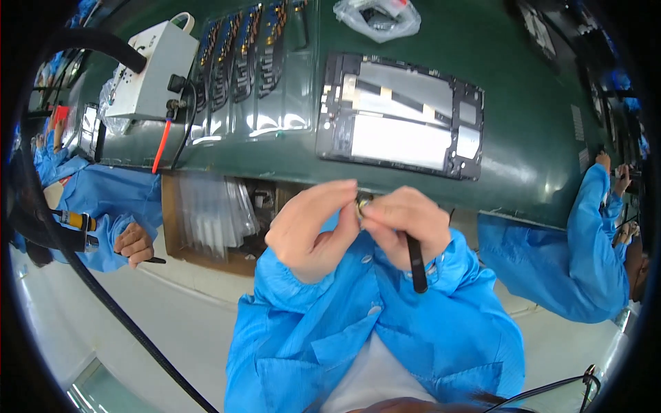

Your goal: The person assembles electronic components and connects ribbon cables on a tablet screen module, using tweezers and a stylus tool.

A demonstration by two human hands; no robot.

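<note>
- Small round metallic part (363, 202) sits pinched between the fingertips of both hands, held in the air just below the near edge of the green table (523, 172).
- Left hand (313, 230) is curled, thumb and forefinger closed on the part's left side.
- Right hand (403, 224) is closed too, its fingertips meeting the part from the right; a black pen-like tool (416, 265) is tucked in the same hand and hangs down from it.
- Both hands are raised in front of the person's blue coat.
- On the table, just beyond the hands, lies an open tablet frame (399, 117) with a dark rim and pale panels.
- Left of the frame lie clear sheets of black flex strips (251, 55); further left stands a white box (148, 69) with cables.
- Beyond the frame lies a clear plastic bag (377, 17).
- Other people in blue coats are at both sides, well apart from the frame.
</note>
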